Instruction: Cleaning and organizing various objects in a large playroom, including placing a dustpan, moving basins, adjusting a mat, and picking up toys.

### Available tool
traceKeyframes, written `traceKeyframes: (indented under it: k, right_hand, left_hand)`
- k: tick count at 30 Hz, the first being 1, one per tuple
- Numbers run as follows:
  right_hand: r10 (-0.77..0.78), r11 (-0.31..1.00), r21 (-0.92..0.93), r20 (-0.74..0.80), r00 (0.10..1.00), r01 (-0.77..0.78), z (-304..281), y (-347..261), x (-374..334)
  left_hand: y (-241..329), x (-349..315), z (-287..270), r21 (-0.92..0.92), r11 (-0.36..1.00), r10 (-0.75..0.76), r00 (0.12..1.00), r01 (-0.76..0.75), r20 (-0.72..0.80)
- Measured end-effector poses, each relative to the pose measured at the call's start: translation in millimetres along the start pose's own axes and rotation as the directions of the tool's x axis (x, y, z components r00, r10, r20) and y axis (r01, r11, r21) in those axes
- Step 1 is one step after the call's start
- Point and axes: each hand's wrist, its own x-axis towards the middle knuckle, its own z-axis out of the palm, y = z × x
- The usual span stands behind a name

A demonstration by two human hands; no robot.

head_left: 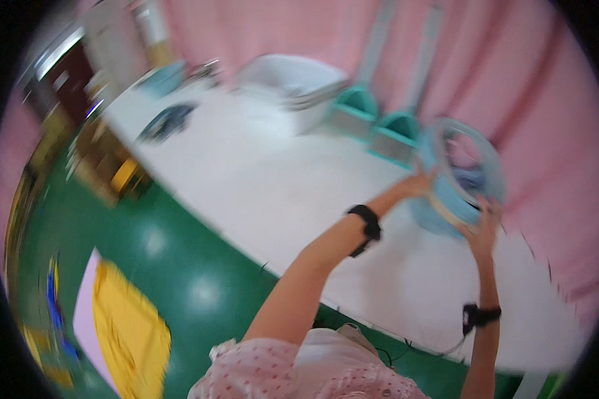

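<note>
A light blue round bucket (439, 206) with a pale rim and a cream band stands on the right part of the white table, tilted in this view. Pink and bluish contents (464, 159) show through its top, too blurred to name. My left hand (419, 184) grips its left side, its fingers partly hidden against the wall. On the near right side my right hand (484, 225) holds the bucket, fingers reaching up to the rim. Each wrist wears a black strap.
Behind the bucket lean two teal long-handled dustpans (394, 136) against a pink curtain (512, 73). Stacked white basins (296, 83), a dark blue cloth-like bundle (168, 122) and a light blue basin (162, 78) sit farther left on the table (279, 186). A yellow cloth (130, 326) lies lower left.
</note>
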Motion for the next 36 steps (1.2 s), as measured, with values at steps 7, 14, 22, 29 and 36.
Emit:
traceKeyframes:
  k: [7,14,22,29,36]
  right_hand:
    - [-0.111,0.955,-0.288,-0.124,0.986,0.072,-18,44,-30]
    - [-0.126,0.984,-0.147,-0.175,0.976,0.101,3,36,-24]
    - [-0.528,0.847,0.169,0.155,0.835,0.505,-41,-181,-118]
    - [-0.731,0.641,0.622,0.673,0.112,0.449,-66,-290,-222]
    - [-0.807,0.371,0.778,0.540,-0.238,0.507,-72,-420,-362]
  left_hand:
    - [131,-207,-9,-0.518,0.795,-0.097,0.909,0.316,0.406]
    - [221,-574,102,-0.613,0.316,-0.911,0.052,0.724,-0.408]
    - [391,-720,162,-1.000,-0.015,-0.783,-0.622,0.010,0.005]
    - [471,-793,180,-0.992,0.086,-0.887,-0.447,0.087,-0.116]
    - [571,-914,261,-0.979,0.201,-0.458,-0.886,-0.018,-0.078]
